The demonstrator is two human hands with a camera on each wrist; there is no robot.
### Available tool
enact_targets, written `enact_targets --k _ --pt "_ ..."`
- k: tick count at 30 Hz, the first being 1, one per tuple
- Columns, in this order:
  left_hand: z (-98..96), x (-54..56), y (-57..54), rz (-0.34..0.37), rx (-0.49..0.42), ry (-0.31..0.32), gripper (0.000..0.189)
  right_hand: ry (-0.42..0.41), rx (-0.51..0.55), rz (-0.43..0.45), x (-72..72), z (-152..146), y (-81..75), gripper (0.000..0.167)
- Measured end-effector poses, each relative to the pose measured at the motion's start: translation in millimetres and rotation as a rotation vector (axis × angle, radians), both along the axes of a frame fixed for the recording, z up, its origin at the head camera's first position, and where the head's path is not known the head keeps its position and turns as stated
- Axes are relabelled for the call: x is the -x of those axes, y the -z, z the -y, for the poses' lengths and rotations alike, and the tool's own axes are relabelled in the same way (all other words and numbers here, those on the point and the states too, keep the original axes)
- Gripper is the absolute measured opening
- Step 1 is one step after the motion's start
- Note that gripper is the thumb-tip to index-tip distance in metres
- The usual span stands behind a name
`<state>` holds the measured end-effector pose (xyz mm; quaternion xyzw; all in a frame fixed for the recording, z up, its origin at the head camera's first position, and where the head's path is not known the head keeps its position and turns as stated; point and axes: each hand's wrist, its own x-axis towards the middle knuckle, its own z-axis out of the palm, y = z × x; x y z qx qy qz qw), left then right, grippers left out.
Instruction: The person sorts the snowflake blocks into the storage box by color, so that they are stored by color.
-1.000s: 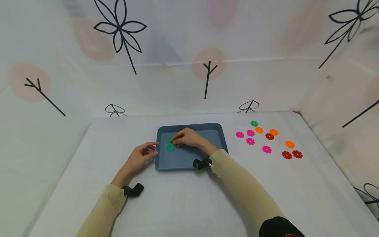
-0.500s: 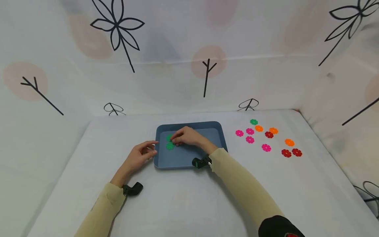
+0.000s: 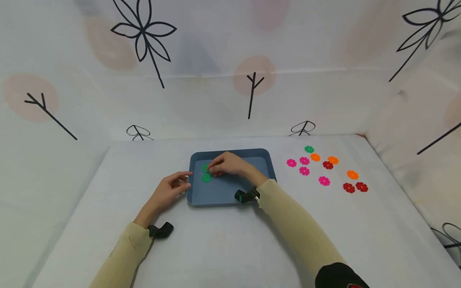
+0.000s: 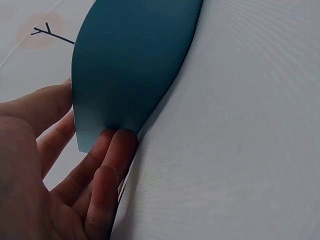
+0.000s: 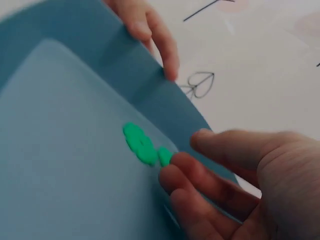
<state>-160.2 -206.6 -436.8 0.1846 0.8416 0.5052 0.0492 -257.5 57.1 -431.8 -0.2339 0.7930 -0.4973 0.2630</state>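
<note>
My left hand (image 3: 173,189) is at the left edge of the blue-grey tray (image 3: 216,198). In the left wrist view, its bent fingertips touch the outer wall of the tray (image 4: 135,55). Over the tray's left part is my right hand (image 3: 227,164), its fingertips beside the upper green flower-shaped piece (image 3: 205,168). A second green flower piece (image 3: 206,178) lies flat just below it. In the right wrist view, the thumb (image 5: 202,137) stands apart from the fingers, which partly hide one green piece (image 5: 164,156); the other green piece (image 5: 140,143) is fully visible.
Right of the tray, several flower pieces lie scattered on the white cloth: a green one (image 3: 309,149), pink ones (image 3: 304,171), orange ones (image 3: 352,175) and red ones (image 3: 349,188). A white patterned cloth wall (image 3: 216,108) stands behind the table.
Both hands stay almost in place; the right fingers shift only slightly beside the upper green piece. The head view shifts a little.
</note>
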Motion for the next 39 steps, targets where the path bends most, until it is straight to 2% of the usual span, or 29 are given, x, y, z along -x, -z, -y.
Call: enact_targets --k 4,9,11,15,17,21,25,31,39 --pt "-1.2 0.1 0.4 0.007 -0.005 0.0 0.039 -0.004 -0.028 -0.061 2.1 -12 -7.1 0.025" --pt "-1.5 -0.3 -0.3 0.011 -0.007 0.004 0.04 0.043 0.024 -0.073 6.9 -41 -14.9 0.029" --pt "-0.8 -1.0 -1.1 0.012 -0.008 0.006 0.04 0.077 0.071 -0.053 8.8 -54 -18.9 0.031" --pt "0.2 -1.4 -1.6 0.015 -0.007 0.01 0.04 0.167 0.1 -0.07 10.5 -81 -29.2 0.031" --pt "0.6 -1.5 -1.6 0.018 -0.007 0.006 0.04 0.221 0.089 -0.094 11.2 -95 -34.1 0.03" --pt "0.5 -1.1 -1.7 0.017 -0.008 0.002 0.039 0.319 0.002 -0.157 14.3 -126 -38.8 0.032" --pt "0.2 -1.3 -2.2 0.021 -0.016 0.001 0.039 0.389 -0.113 -0.208 14.7 -157 -36.2 0.034" --pt "1.1 -2.3 -2.6 0.026 -0.025 0.006 0.039 0.482 -0.231 -0.26 5.1 -201 -27.2 0.036" --pt "0.9 -1.2 -2.2 0.021 -0.011 -0.002 0.04 0.649 -0.273 -0.177 -2.5 -255 -10.5 0.038"
